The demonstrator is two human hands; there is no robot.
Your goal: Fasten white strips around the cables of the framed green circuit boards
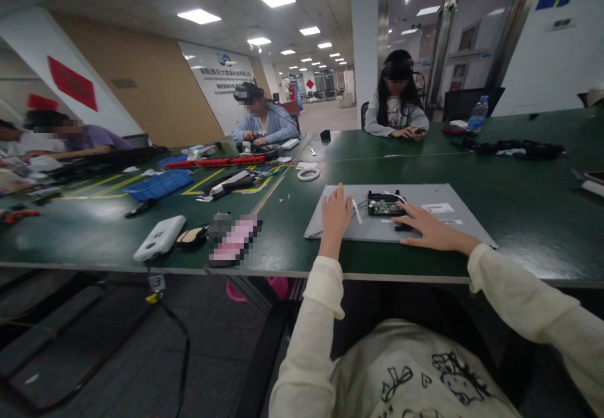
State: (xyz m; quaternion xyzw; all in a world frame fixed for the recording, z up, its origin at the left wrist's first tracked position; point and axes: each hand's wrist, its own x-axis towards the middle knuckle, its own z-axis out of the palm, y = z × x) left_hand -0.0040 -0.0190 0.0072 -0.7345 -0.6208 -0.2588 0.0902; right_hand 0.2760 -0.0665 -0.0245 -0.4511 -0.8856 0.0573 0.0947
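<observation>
Grey flat rectangular panel lies on dark green desk. Black shallow box with green circuit board sits mid-panel. Left hand over panel's left part, fingers loosely spread, nothing visibly held; narrow white strip beside. Right hand at box's right, fingers splayed, no visible hold; cannot tell if touching.

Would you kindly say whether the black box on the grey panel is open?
Open: the black box shows its circuit board uncovered.
</observation>
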